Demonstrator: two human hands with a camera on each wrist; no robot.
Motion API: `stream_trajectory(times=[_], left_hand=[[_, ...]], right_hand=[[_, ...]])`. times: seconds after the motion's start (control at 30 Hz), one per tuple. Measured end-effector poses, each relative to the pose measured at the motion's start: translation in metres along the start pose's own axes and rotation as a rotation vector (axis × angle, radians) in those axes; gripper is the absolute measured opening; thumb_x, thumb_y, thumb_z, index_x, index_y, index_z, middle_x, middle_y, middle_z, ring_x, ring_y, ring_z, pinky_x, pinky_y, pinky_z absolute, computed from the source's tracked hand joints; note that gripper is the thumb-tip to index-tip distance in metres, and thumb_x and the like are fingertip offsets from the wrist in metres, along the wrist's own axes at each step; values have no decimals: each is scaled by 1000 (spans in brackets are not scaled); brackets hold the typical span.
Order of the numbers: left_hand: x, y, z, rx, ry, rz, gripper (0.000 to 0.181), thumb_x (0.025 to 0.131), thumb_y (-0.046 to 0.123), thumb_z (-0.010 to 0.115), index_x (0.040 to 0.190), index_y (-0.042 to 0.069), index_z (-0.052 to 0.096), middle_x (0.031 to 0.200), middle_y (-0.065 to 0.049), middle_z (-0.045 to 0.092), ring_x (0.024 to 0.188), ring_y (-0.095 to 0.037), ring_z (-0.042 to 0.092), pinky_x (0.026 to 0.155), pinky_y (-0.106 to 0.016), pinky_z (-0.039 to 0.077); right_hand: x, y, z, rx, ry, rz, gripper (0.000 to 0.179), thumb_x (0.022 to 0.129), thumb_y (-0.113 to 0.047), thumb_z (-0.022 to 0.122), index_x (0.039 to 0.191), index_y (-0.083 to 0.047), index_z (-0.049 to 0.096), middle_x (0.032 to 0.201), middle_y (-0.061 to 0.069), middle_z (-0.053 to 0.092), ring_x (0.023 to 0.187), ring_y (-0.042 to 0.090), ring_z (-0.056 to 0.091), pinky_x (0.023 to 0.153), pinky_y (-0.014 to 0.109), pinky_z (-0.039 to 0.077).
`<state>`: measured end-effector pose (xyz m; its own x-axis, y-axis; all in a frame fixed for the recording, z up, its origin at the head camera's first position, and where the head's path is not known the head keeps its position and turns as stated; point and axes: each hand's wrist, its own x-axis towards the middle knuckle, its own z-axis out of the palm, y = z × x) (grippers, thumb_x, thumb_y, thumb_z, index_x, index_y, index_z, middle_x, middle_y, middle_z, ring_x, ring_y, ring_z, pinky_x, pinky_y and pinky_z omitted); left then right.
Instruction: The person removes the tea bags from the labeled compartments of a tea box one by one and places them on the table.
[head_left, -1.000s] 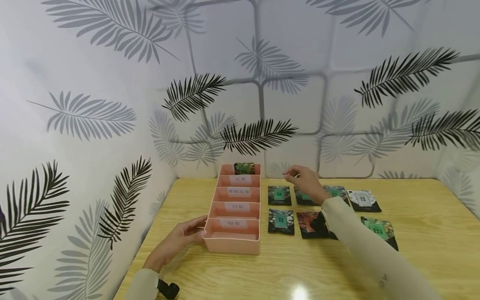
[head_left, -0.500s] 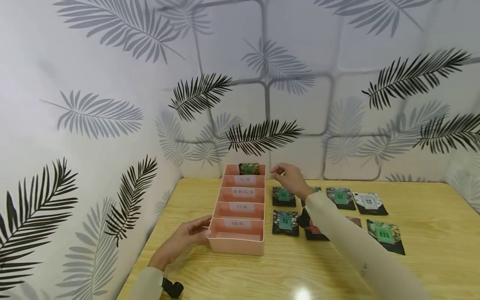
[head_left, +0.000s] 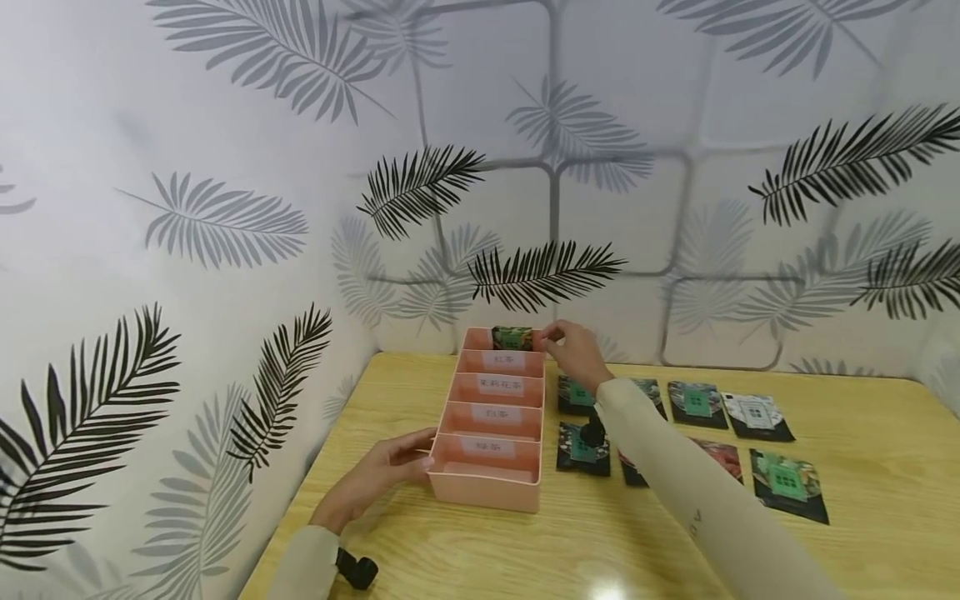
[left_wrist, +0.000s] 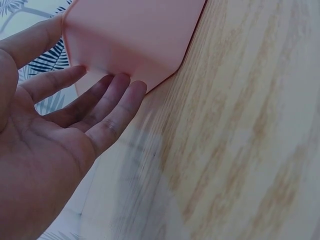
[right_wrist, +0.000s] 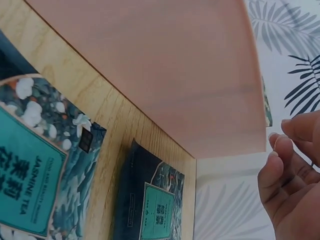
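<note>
A long pink divided box point(head_left: 486, 492) with labelled compartments stands on the wooden table. A green tea sachet point(head_left: 513, 338) is upright in its rearmost compartment. My left hand point(head_left: 381, 477) rests at the box's front left corner, thumb near the rim. In the left wrist view, its slightly bent fingertips point(left_wrist: 135, 92) touch the pink wall. My right hand point(head_left: 577, 352) hovers at the rear right corner of the box, beside the sachet. In the right wrist view its fingers are loosely bent, with nothing visible between them; a sliver of the sachet point(right_wrist: 267, 105) shows past the box edge.
Several tea sachets lie in two rows right of the box, including a white one point(head_left: 756, 416) and a green one point(head_left: 789, 484). A jasmine tea sachet point(right_wrist: 30, 170) lies close to the box. The leaf-patterned wall point(head_left: 480, 208) rises behind the table.
My right hand has moved left from above the back row of sachets to the box's rear corner. The left hand stays at the box. The whole head view has shifted slightly.
</note>
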<state>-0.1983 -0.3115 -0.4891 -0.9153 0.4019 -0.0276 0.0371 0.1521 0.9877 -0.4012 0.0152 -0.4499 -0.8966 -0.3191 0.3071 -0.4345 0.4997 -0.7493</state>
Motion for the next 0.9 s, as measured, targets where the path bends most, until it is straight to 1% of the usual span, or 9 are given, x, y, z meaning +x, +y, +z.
stream_trajectory(times=[0.13,0.27,0.33,0.4,0.5,0.57,0.63,0.8,0.9], left_hand=[[0,-1,0,16,11,-6,57,96,21,59,147,11,37,141,-12,46,123,-27,50,92,-35,49],[0,0,-1,14,20,-21,57,95,23,61,147,13,39,141,-10,46,123,-27,49,92,-35,50],[0,0,-1,5,22,-21,57,95,23,61,147,13,39,141,-11,46,123,-29,49,92,-35,50],[-1,1,-1,-3,24,-21,57,95,22,61,147,13,39,141,-11,46,124,-29,48,91,-35,50],[-2,2,-1,-8,25,-21,56,95,21,61,146,13,40,141,-11,46,123,-29,48,91,-36,50],[-2,2,-1,-5,23,-21,56,95,21,61,146,13,40,142,-10,46,123,-28,49,92,-36,50],[-2,2,-2,-10,19,-22,55,95,21,61,146,13,40,142,-9,46,123,-28,49,92,-36,49],[-1,1,-4,-22,6,-7,56,96,20,60,147,11,39,142,-9,46,123,-30,48,92,-35,49],[-2,1,-4,-22,6,-6,57,95,20,60,147,10,38,142,-9,46,124,-31,48,92,-34,49]], right_hand=[[6,1,4,-10,21,13,20,97,-19,58,110,-6,66,99,7,65,77,21,59,65,39,48],[11,-2,7,-32,36,-12,20,95,-18,61,108,-5,66,98,8,65,82,22,60,74,43,50],[13,-4,9,-47,38,-27,20,94,-17,62,108,-4,66,97,9,66,82,23,61,76,44,50],[15,-5,10,-54,32,-32,21,94,-16,63,110,-3,65,97,10,66,79,23,62,74,43,51],[20,-7,13,-55,21,-30,27,94,-15,62,118,-3,62,97,13,67,74,22,62,66,41,51],[22,-8,15,-66,16,-24,31,94,-15,62,123,-4,60,96,14,67,71,22,62,61,39,51],[26,-8,18,-87,14,-22,34,94,-17,62,126,-5,60,96,14,68,70,21,63,59,38,51],[34,-4,24,-143,5,-8,33,95,-20,62,125,-6,62,98,13,70,70,19,66,59,37,54],[38,-1,28,-166,5,11,27,95,-20,61,118,-6,65,98,12,70,72,19,66,60,37,54]])
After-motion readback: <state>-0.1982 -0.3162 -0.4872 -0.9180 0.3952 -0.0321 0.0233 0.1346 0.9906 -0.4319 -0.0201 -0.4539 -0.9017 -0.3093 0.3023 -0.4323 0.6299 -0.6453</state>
